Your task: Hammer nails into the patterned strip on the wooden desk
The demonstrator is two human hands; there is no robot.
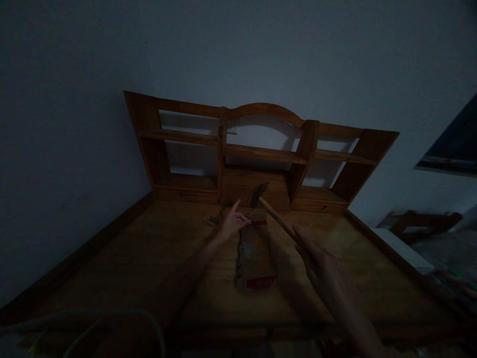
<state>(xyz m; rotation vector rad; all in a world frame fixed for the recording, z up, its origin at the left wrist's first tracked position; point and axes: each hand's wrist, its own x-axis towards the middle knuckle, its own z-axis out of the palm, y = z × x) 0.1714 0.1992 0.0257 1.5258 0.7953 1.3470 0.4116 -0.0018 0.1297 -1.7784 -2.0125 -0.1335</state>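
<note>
My right hand (316, 261) is closed around the wooden handle of a hammer (278, 217). The hammer's dark head is raised over the far end of a flat, worn block (257, 251) with red bands and a speckled, orange-tinged middle. At that far end, by the upper red band, my left hand (233, 223) pinches with thumb and fingers, its index finger pointing up. What sits in the pinch is too small and dark to make out. Just left of this hand lies a small pile of thin, nail-like sticks (214, 219).
The block lies on a wooden desk (156, 258) with raised side edges. A wooden shelf unit (261, 155) stands along the back against the wall. A pale cable (112, 312) loops at the lower left. A wooden chair (425, 223) is at the right. The light is dim.
</note>
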